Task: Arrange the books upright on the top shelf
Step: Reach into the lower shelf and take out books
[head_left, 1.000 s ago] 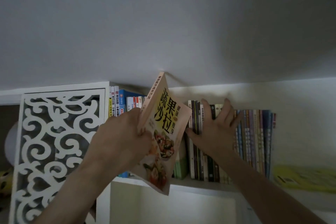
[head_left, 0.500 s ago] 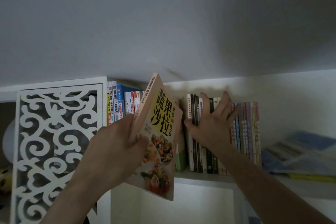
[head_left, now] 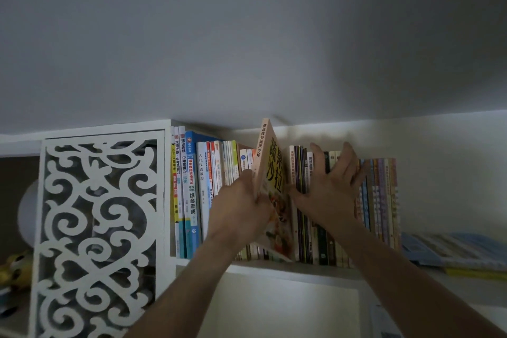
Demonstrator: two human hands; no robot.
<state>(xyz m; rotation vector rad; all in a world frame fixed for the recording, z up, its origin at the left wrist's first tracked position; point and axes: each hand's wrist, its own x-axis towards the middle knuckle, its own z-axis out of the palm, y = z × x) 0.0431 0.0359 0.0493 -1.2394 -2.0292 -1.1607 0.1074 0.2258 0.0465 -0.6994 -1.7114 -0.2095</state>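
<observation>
Progress: most books already stand upright on the top shelf (head_left: 274, 265), in a left group (head_left: 192, 186) against the shelf's left end and a right group (head_left: 378, 195) toward its middle. The pink cookbook (head_left: 270, 173) is partly entered into the gap between the groups, its top tilted leftward and its lower corner over the shelf's front edge. Toward the right end, a pile of flat books (head_left: 455, 250) lies unsorted, so work remains. Grip: the left hand (head_left: 241, 208) grips the cookbook near its spine, fingers curled round the cover. The right hand (head_left: 329, 189) is spread, straight fingers pressed flat on the spines of the right group, apparently holding them aside to keep the gap open.
</observation>
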